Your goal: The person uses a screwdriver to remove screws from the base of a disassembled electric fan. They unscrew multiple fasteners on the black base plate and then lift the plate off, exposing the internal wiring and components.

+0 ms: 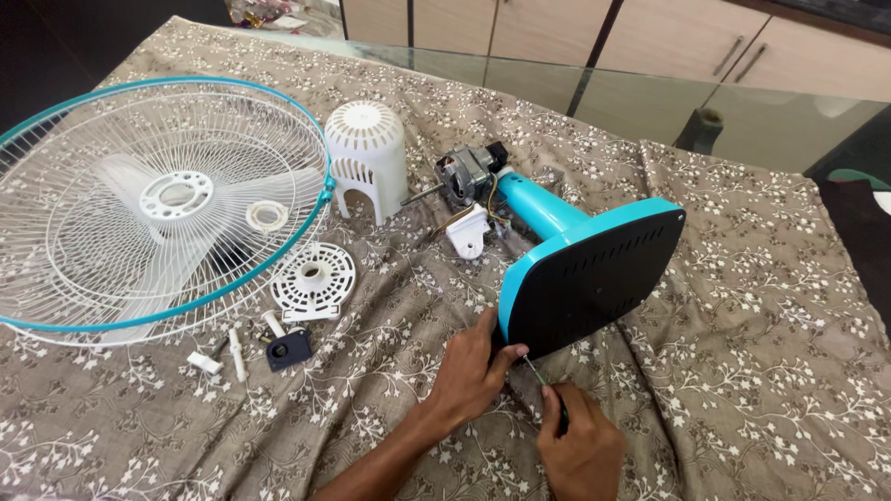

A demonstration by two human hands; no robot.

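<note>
Right hand (583, 450) grips a screwdriver (548, 390) at the fan base (594, 278) edge; left hand (473, 371) steadies it.

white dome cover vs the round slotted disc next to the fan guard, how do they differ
The dome cover stands upright, tall and hollow, with an arched cut-out at its foot; the disc lies flat and low on the cloth. The dome cover has a closed, dotted top with slots only low on its side, while the disc has a raised hub ringed by radial slots. The dome cover sits nearer the motor, the disc nearer the person's hands. Both are white plastic.
</note>
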